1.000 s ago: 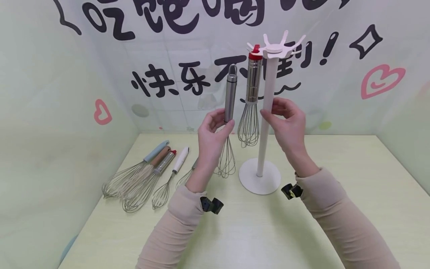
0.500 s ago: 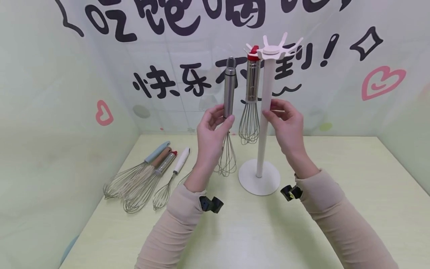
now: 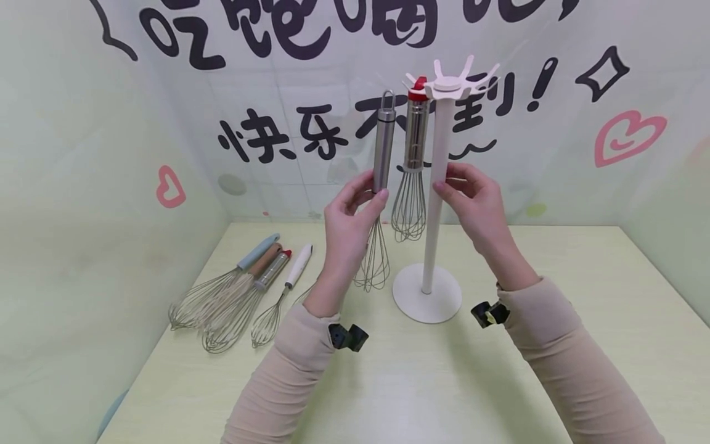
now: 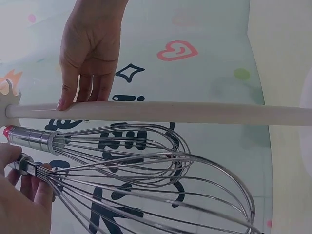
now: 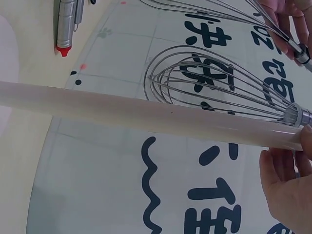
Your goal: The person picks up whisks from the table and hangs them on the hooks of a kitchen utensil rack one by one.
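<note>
One white stand (image 3: 441, 142) rises upright; at least four whisks (image 3: 299, 265) lie to its left, one red-topped whisk (image 3: 414, 145) hangs from its head, and one steel whisk (image 3: 383, 148) is held upright left of it, its top slightly nearer than half a second ago. Two hands: the left hand (image 3: 349, 231) pinches the steel whisk, the right hand (image 3: 481, 206) the stand.

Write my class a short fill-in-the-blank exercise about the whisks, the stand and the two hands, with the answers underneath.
1. The left hand holds a ____ beside the stand.
2. The colour of the stand held by the right hand is ____.
3. The hanging whisk has a top coloured ____.
4. The blue-handled whisk lies on the ____.

Answers: whisk; white; red; table.
</note>
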A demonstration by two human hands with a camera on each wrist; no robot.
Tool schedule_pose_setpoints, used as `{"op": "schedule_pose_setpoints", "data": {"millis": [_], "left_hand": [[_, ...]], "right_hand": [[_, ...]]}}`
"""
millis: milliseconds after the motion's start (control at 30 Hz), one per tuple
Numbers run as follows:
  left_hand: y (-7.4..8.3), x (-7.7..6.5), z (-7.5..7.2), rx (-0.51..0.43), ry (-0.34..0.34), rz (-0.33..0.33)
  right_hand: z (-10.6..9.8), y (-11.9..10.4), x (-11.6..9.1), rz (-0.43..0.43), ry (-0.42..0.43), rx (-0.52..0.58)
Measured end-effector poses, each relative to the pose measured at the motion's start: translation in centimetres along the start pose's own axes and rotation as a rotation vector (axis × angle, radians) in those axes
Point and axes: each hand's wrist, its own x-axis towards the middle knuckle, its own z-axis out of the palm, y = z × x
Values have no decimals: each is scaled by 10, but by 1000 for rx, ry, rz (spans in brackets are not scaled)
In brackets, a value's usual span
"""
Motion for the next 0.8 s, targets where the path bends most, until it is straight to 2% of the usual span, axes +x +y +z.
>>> {"op": "schedule_pose_setpoints", "data": {"millis": [300, 567, 800], "left_hand": [[4, 0, -1, -10, 13, 25], [6, 0, -2, -20, 8, 39], [7, 0, -3, -35, 1, 47]], "right_hand": [[0, -1, 1, 17, 10, 28], [6, -1, -1, -25, 25, 51], [11, -3, -4, -12, 28, 19]]}}
